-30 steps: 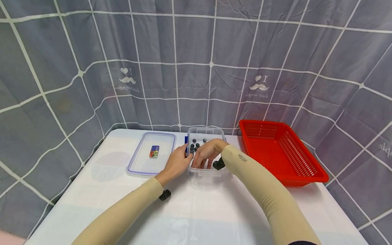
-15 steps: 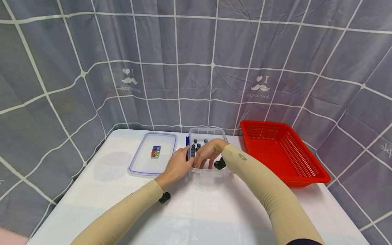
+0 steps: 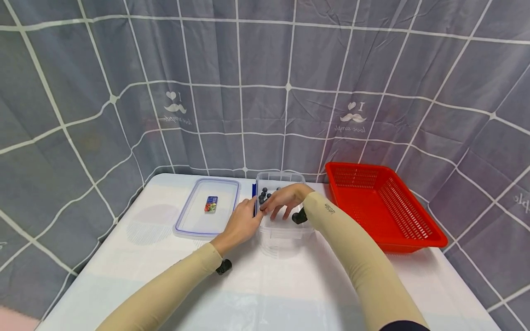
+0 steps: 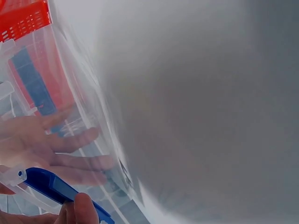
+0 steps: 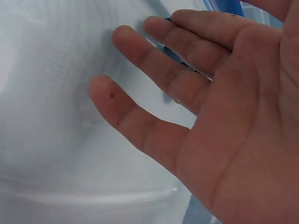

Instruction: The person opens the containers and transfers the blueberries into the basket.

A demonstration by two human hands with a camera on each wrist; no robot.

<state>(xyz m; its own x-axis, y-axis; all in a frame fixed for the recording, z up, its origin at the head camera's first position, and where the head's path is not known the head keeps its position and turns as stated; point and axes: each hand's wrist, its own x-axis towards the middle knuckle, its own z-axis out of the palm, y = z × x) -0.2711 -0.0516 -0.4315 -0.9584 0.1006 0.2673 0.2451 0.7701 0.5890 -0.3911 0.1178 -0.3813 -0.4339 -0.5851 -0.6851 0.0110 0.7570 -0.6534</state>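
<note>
A clear plastic box (image 3: 285, 233) stands near the far side of the table. My left hand (image 3: 240, 223) grips its left wall; in the left wrist view the fingertips (image 4: 84, 207) lie against a blue latch (image 4: 49, 184). Inside the box, my right hand (image 3: 287, 196) is palm down over the bottom, its fingers spread and fairly straight in the right wrist view, holding nothing visible. Several small dark balls (image 3: 262, 198), much like blueberries, sit together along the left inner side, partly hidden by the right hand.
Left of the box lies its clear lid (image 3: 190, 225) with a blue-edged seal, a small printed packet (image 3: 211, 204) on it. A red perforated basket (image 3: 381, 211) stands on the right. Behind the table hangs a grey checked curtain (image 3: 265, 110).
My right hand has risen slightly and moved away from the near end of the box toward its middle. The dark balls have shifted closer together. The left hand keeps its place on the wall.
</note>
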